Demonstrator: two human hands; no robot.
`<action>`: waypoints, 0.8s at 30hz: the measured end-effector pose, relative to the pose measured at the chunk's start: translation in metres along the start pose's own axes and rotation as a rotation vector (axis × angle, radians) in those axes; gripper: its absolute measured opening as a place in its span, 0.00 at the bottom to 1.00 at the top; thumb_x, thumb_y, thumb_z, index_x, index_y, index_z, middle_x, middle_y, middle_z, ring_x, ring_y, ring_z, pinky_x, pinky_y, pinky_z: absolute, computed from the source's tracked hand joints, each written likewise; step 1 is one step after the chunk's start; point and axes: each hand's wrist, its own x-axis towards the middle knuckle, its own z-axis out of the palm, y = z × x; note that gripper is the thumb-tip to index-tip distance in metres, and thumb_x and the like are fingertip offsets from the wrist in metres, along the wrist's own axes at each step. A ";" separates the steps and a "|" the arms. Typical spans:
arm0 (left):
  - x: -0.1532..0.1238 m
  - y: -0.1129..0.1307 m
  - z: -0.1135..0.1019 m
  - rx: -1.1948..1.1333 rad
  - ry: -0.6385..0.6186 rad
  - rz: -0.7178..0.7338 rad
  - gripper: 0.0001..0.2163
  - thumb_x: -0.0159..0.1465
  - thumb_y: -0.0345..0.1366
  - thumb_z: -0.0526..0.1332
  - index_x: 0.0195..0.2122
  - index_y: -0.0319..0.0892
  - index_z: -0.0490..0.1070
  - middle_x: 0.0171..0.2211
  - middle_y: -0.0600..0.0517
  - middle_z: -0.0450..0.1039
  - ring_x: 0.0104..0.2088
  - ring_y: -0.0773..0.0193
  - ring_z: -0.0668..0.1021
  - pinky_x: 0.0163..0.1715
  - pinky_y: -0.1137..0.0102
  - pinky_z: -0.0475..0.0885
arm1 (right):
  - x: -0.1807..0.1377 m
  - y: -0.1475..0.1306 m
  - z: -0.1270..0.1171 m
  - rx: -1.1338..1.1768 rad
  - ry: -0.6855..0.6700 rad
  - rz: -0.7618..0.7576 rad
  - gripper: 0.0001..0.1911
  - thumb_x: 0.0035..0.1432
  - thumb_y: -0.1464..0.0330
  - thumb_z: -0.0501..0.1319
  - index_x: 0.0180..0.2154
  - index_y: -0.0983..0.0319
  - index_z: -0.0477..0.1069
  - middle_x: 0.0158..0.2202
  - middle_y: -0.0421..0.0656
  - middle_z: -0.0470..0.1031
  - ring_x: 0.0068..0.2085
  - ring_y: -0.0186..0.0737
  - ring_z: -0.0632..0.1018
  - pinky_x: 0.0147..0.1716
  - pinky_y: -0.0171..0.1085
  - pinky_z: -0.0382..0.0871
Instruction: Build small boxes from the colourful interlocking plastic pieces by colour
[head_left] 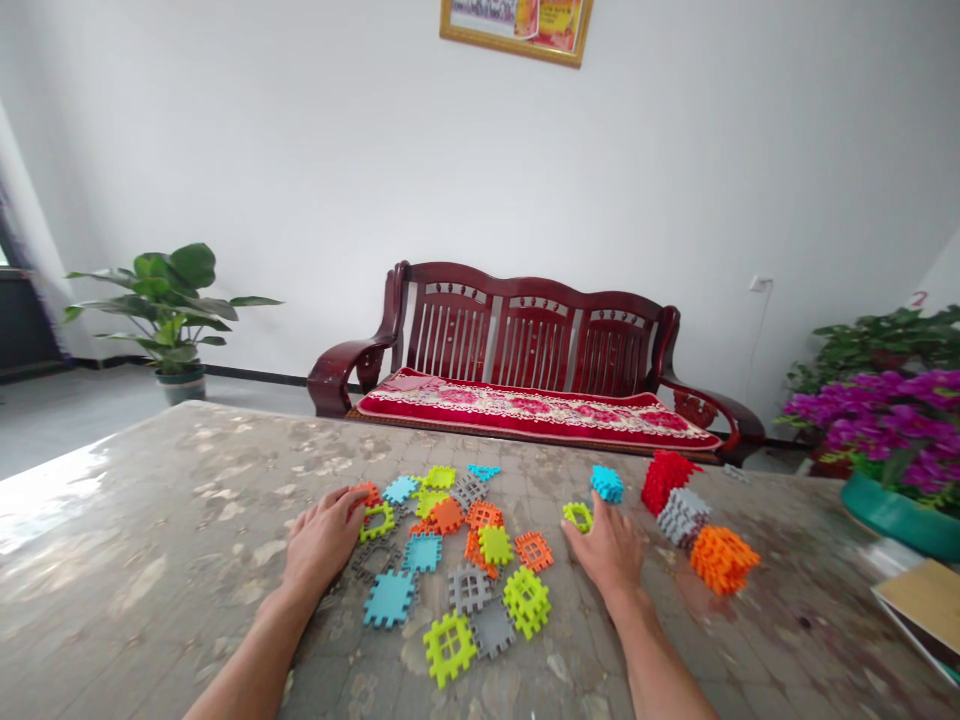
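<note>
My left hand (326,540) rests at the left edge of a loose spread of notched plastic tiles, its fingers stretched out. Its fingertips reach an orange tile (369,492), and its thumb lies beside a green ring-shaped tile (377,521). On the right, my right hand (611,550) has a green tile (577,516) between thumb and index finger, low over the tabletop. Just beyond that index finger stands a blue tile stack (607,483). Between the hands lie a blue tile (390,598), a grey tile (470,589), a green window tile (450,648) and several others, some overlapping.
Red (666,483), grey (682,517) and orange (724,560) tile stacks stand right of my right hand. Farther right are purple flowers in a teal pot (900,510) and a book (922,605). A wooden bench (525,340) stands behind the patterned table (187,540).
</note>
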 end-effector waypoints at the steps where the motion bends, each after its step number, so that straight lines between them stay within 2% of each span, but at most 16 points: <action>1: 0.000 0.000 0.000 0.002 -0.004 -0.003 0.20 0.67 0.41 0.46 0.53 0.53 0.73 0.59 0.51 0.69 0.55 0.54 0.72 0.56 0.58 0.64 | -0.001 -0.001 0.001 -0.010 -0.005 -0.003 0.34 0.55 0.53 0.59 0.59 0.62 0.63 0.49 0.55 0.75 0.49 0.56 0.74 0.44 0.49 0.66; 7: 0.001 0.000 0.002 0.017 0.001 -0.045 0.23 0.68 0.44 0.44 0.57 0.48 0.70 0.61 0.43 0.66 0.56 0.49 0.72 0.55 0.55 0.64 | 0.004 -0.002 0.006 -0.002 -0.039 -0.026 0.32 0.58 0.59 0.58 0.60 0.67 0.61 0.48 0.56 0.76 0.47 0.56 0.75 0.43 0.46 0.66; 10: 0.000 0.002 0.004 0.031 0.016 -0.040 0.24 0.68 0.45 0.43 0.59 0.44 0.67 0.61 0.41 0.66 0.56 0.50 0.72 0.56 0.56 0.63 | 0.006 -0.001 0.008 0.019 -0.046 -0.025 0.31 0.58 0.61 0.58 0.60 0.67 0.61 0.48 0.57 0.76 0.47 0.55 0.75 0.44 0.46 0.66; 14: -0.002 0.005 0.005 0.054 0.002 0.025 0.24 0.69 0.45 0.44 0.61 0.43 0.64 0.60 0.43 0.67 0.59 0.53 0.68 0.59 0.57 0.59 | 0.004 -0.004 0.008 0.090 0.050 -0.051 0.28 0.57 0.61 0.60 0.58 0.64 0.65 0.51 0.56 0.74 0.50 0.56 0.73 0.47 0.49 0.65; 17: -0.002 0.007 0.004 0.040 -0.015 0.060 0.23 0.69 0.45 0.43 0.60 0.45 0.65 0.60 0.45 0.68 0.60 0.55 0.68 0.59 0.58 0.58 | -0.003 -0.017 0.004 0.351 0.076 -0.240 0.23 0.57 0.63 0.58 0.54 0.60 0.69 0.52 0.49 0.75 0.51 0.50 0.73 0.52 0.47 0.64; 20: -0.002 0.006 0.003 0.028 -0.015 0.069 0.23 0.70 0.44 0.43 0.59 0.46 0.67 0.59 0.45 0.68 0.60 0.56 0.68 0.59 0.59 0.58 | -0.014 -0.039 -0.002 0.620 -0.052 -0.487 0.22 0.53 0.66 0.60 0.51 0.58 0.72 0.50 0.45 0.76 0.51 0.45 0.73 0.54 0.43 0.64; 24: -0.002 0.006 0.002 0.027 -0.017 0.062 0.22 0.70 0.44 0.42 0.58 0.46 0.68 0.59 0.46 0.69 0.60 0.56 0.68 0.59 0.59 0.59 | -0.026 -0.062 -0.012 0.725 -0.203 -0.648 0.29 0.45 0.70 0.62 0.53 0.58 0.71 0.51 0.45 0.76 0.52 0.46 0.72 0.55 0.45 0.64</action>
